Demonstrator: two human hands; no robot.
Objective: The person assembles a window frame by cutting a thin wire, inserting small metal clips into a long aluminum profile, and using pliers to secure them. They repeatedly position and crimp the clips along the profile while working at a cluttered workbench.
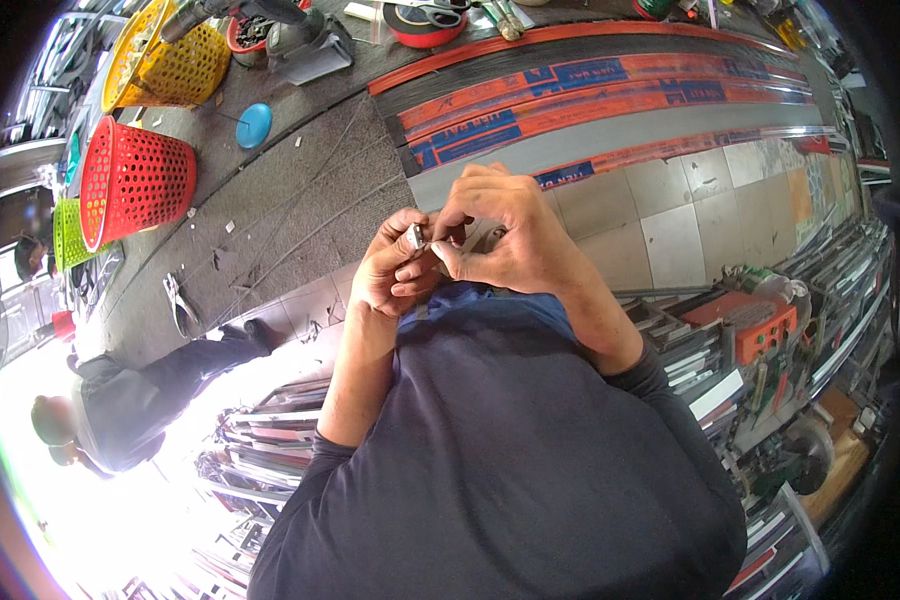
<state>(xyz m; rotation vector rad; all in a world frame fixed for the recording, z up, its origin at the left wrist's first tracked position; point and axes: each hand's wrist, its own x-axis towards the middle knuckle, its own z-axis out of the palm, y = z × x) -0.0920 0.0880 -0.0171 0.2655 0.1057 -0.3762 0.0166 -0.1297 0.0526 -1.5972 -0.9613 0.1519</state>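
Observation:
Close in front of my body, both hands meet over the near edge of the carpeted bench. My left hand (392, 268) is closed around a small silvery metal piece (415, 237), which shows between its thumb and fingers. My right hand (500, 225) comes against it from the right, thumb and forefinger pinched together. Whatever sits in that pinch is too small to make out. Beyond the hands lie long metal profiles (570, 120) in orange and blue wrapping.
Red (140, 180) and yellow (185, 65) perforated baskets stand at left, near a blue round lid (254, 125) and a power drill (310, 50). Pliers (180, 305) lie at the bench's near left. A person (130, 400) is behind at left. An orange machine (760, 325) stands right.

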